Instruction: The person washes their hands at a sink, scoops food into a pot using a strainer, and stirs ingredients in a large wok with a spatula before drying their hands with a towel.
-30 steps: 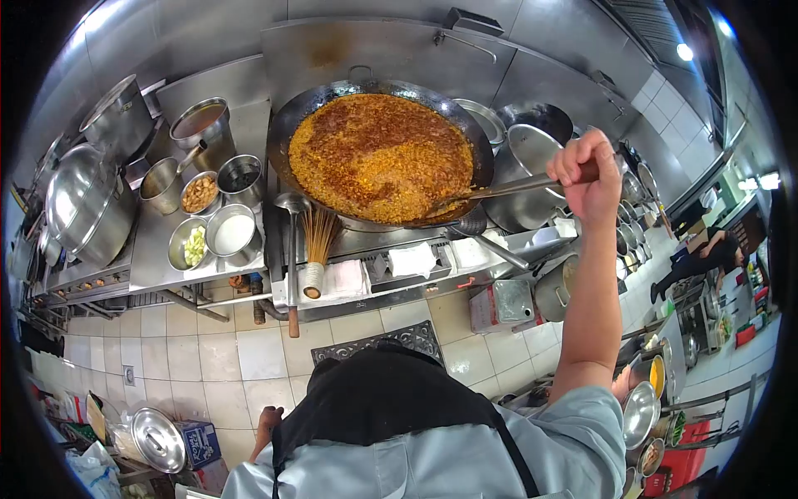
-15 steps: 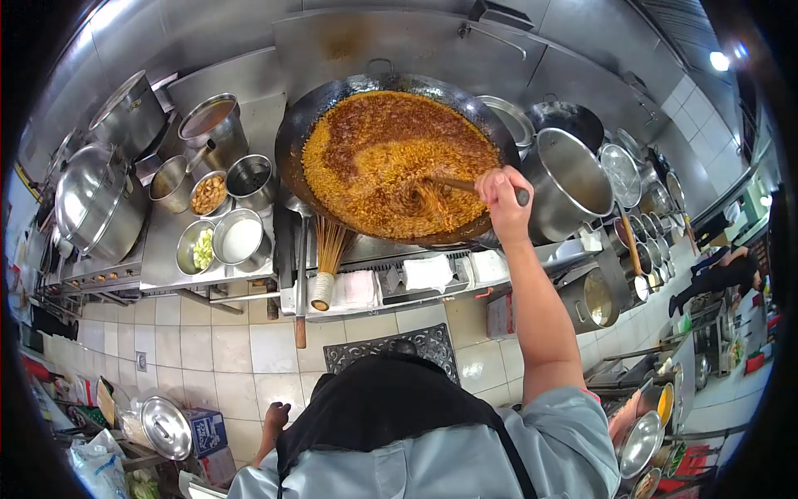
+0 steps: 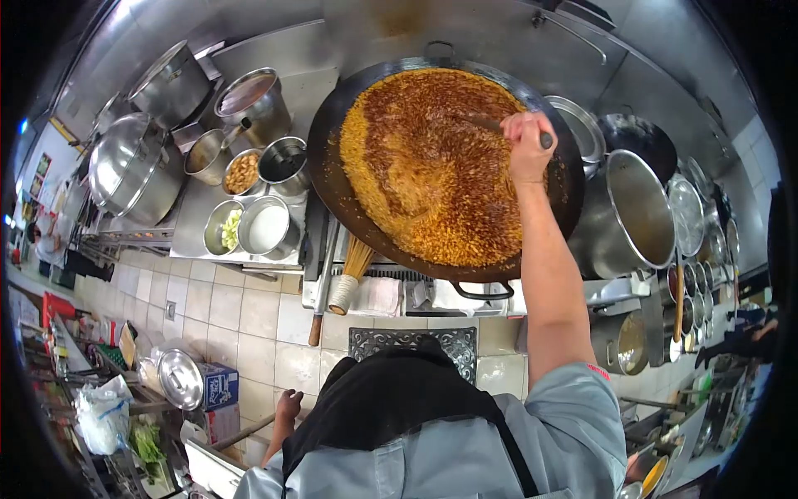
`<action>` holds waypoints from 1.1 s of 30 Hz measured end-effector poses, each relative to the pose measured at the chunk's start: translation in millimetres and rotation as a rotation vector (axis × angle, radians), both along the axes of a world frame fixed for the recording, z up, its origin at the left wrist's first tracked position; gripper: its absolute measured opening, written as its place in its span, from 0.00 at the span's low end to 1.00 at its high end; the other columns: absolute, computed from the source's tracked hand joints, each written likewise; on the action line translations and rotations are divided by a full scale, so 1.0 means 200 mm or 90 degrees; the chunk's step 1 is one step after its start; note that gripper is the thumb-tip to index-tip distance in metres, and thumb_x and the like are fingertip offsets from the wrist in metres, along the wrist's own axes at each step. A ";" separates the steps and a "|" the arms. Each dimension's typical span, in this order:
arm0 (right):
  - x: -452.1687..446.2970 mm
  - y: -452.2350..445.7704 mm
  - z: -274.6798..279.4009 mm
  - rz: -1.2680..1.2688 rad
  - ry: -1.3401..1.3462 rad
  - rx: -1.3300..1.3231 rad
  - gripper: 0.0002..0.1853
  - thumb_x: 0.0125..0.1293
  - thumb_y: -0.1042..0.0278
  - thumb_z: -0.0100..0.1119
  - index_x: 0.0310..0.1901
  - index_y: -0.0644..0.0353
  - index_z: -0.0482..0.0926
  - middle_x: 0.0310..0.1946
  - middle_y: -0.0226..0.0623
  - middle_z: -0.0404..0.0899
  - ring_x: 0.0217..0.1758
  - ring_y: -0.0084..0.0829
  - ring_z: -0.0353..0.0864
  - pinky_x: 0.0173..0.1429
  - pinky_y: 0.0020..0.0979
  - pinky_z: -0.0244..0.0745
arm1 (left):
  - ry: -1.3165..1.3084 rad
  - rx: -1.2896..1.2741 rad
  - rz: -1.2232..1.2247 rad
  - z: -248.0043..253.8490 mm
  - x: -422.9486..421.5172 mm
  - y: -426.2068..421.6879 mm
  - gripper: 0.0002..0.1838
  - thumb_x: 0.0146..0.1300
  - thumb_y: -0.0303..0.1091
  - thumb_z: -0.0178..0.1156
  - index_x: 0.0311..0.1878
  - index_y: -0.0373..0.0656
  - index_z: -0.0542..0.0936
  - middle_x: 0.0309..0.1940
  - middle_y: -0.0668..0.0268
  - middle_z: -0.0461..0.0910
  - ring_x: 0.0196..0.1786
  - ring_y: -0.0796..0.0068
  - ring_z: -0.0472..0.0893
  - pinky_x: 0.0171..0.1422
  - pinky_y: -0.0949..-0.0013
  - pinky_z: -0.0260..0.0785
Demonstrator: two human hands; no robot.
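Observation:
My right hand [image 3: 525, 143] is closed round the handle of a long-handled stirring tool [image 3: 485, 124], near its dark end. The tool's head is buried in the food. Under it, a very large black wok [image 3: 326, 158] holds a wide mass of small orange-yellow pieces [image 3: 407, 195], mixed unevenly with dark red-brown sauce. My right forearm crosses the wok's near right rim. Low at my left side hangs my left hand [image 3: 289, 404], away from the stove. It is small in view, its fingers are mostly hidden, and nothing shows in it.
Left of the wok stand metal pots holding white powder or liquid [image 3: 269, 227], pale green pieces [image 3: 230, 229] and brown chunks [image 3: 242, 174]. A bamboo brush [image 3: 356, 264] leans below the rim. A deep steel pot [image 3: 632, 216] stands at right. Another person [image 3: 62, 245] is far left.
The view has shifted, so the wok sits further right. My right hand has moved the tool toward the wok's far side. Dark sauce now covers more of the food's right side.

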State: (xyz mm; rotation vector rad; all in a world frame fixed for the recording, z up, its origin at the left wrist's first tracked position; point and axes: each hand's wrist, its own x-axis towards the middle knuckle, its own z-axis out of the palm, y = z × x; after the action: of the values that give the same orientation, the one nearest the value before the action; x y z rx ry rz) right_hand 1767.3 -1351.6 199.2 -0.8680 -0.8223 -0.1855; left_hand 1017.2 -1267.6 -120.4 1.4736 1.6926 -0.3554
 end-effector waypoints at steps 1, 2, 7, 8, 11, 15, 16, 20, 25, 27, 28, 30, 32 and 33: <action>0.05 0.03 0.02 0.006 0.025 0.031 0.17 0.75 0.74 0.49 0.24 0.59 0.65 0.19 0.34 0.68 0.24 0.28 0.69 0.38 0.37 0.73 | 0.004 0.029 0.021 -0.02 -0.02 -0.04 0.34 0.66 0.44 0.70 0.69 0.32 0.74 0.60 0.41 0.82 0.65 0.51 0.82 0.67 0.55 0.74; 0.12 0.07 0.05 0.012 0.049 0.063 0.17 0.75 0.73 0.49 0.24 0.59 0.65 0.18 0.34 0.68 0.24 0.28 0.69 0.37 0.37 0.73 | 0.011 0.013 0.051 0.04 0.01 -0.08 0.34 0.66 0.44 0.70 0.69 0.32 0.74 0.59 0.40 0.82 0.64 0.50 0.82 0.67 0.55 0.74; 0.30 0.22 0.19 0.032 0.202 0.153 0.19 0.75 0.69 0.52 0.23 0.58 0.65 0.17 0.35 0.66 0.20 0.30 0.66 0.32 0.38 0.71 | 0.021 0.003 0.062 0.15 0.00 -0.21 0.36 0.66 0.46 0.68 0.70 0.29 0.74 0.57 0.38 0.83 0.63 0.48 0.83 0.66 0.56 0.74; 0.32 0.25 0.21 0.036 0.231 0.164 0.19 0.75 0.68 0.52 0.22 0.58 0.65 0.16 0.35 0.66 0.20 0.31 0.66 0.31 0.39 0.71 | 0.024 0.015 0.052 0.12 -0.05 -0.23 0.37 0.66 0.46 0.67 0.70 0.28 0.73 0.58 0.38 0.83 0.63 0.48 0.83 0.66 0.56 0.74; 0.30 0.33 0.27 0.031 0.274 0.168 0.19 0.74 0.67 0.53 0.22 0.57 0.66 0.15 0.35 0.65 0.19 0.32 0.66 0.30 0.39 0.71 | 0.003 0.019 0.005 0.01 -0.18 -0.27 0.38 0.66 0.49 0.64 0.70 0.27 0.73 0.60 0.39 0.82 0.66 0.47 0.81 0.69 0.54 0.72; 0.19 0.39 0.32 0.061 0.294 0.133 0.19 0.73 0.66 0.54 0.21 0.56 0.66 0.15 0.34 0.65 0.19 0.33 0.67 0.30 0.41 0.73 | -0.012 -0.020 0.034 -0.25 -0.31 -0.24 0.38 0.66 0.51 0.63 0.69 0.28 0.74 0.64 0.39 0.79 0.70 0.46 0.77 0.72 0.54 0.69; 0.15 0.39 0.33 0.069 0.300 0.120 0.19 0.73 0.66 0.54 0.21 0.56 0.66 0.15 0.34 0.65 0.19 0.33 0.67 0.30 0.42 0.73 | -0.021 -0.059 0.013 -0.27 -0.33 -0.21 0.38 0.66 0.51 0.63 0.69 0.28 0.74 0.64 0.38 0.78 0.71 0.46 0.76 0.73 0.54 0.68; -0.03 0.35 0.36 0.102 0.297 0.099 0.19 0.72 0.64 0.55 0.21 0.56 0.66 0.15 0.34 0.64 0.19 0.33 0.67 0.30 0.43 0.72 | -0.029 0.009 0.026 -0.35 -0.39 -0.23 0.36 0.67 0.51 0.62 0.67 0.28 0.76 0.63 0.39 0.79 0.69 0.46 0.78 0.71 0.55 0.70; -0.28 0.21 0.40 0.110 0.316 0.077 0.20 0.73 0.61 0.56 0.22 0.55 0.66 0.16 0.33 0.64 0.20 0.33 0.66 0.32 0.44 0.71 | -0.090 -0.032 0.059 -0.39 -0.50 -0.17 0.39 0.66 0.48 0.64 0.71 0.26 0.71 0.62 0.36 0.80 0.67 0.45 0.79 0.71 0.55 0.70; -0.40 0.13 0.43 0.111 0.322 0.058 0.20 0.73 0.60 0.56 0.22 0.54 0.66 0.16 0.33 0.64 0.21 0.33 0.66 0.33 0.44 0.71 | -0.071 -0.025 0.038 -0.42 -0.54 -0.13 0.39 0.66 0.49 0.65 0.70 0.26 0.71 0.62 0.37 0.80 0.66 0.45 0.80 0.70 0.55 0.71; -0.46 0.09 0.44 0.109 0.325 0.049 0.20 0.73 0.60 0.57 0.23 0.54 0.67 0.16 0.33 0.64 0.21 0.32 0.66 0.34 0.45 0.71 | -0.061 -0.021 0.025 -0.43 -0.56 -0.11 0.39 0.66 0.49 0.65 0.70 0.26 0.71 0.61 0.37 0.80 0.66 0.45 0.80 0.70 0.56 0.71; -0.59 0.00 0.48 0.090 0.312 0.032 0.20 0.73 0.59 0.57 0.23 0.54 0.67 0.16 0.32 0.64 0.21 0.32 0.66 0.35 0.44 0.71 | -0.051 -0.011 -0.010 -0.49 -0.61 -0.05 0.38 0.65 0.49 0.64 0.68 0.26 0.73 0.59 0.37 0.82 0.65 0.46 0.81 0.69 0.56 0.72; -0.69 -0.09 0.52 0.085 0.298 0.016 0.20 0.73 0.59 0.58 0.23 0.54 0.67 0.16 0.32 0.64 0.21 0.31 0.66 0.35 0.44 0.72 | -0.043 0.001 -0.047 -0.53 -0.65 0.01 0.37 0.65 0.48 0.64 0.66 0.25 0.76 0.57 0.37 0.83 0.65 0.48 0.82 0.69 0.57 0.72; -0.74 -0.14 0.54 0.092 0.292 0.008 0.20 0.73 0.59 0.58 0.23 0.53 0.67 0.16 0.31 0.64 0.21 0.31 0.66 0.35 0.43 0.72 | -0.069 -0.008 -0.043 -0.54 -0.67 0.05 0.35 0.64 0.49 0.64 0.64 0.26 0.77 0.55 0.39 0.84 0.64 0.48 0.82 0.67 0.58 0.73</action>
State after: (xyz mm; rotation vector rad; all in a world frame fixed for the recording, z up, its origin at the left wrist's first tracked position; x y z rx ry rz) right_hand 1620.1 -1379.8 307.2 -0.7952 -0.4503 0.1332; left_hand 883.3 -1258.6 -229.1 1.5153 1.5562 -0.3170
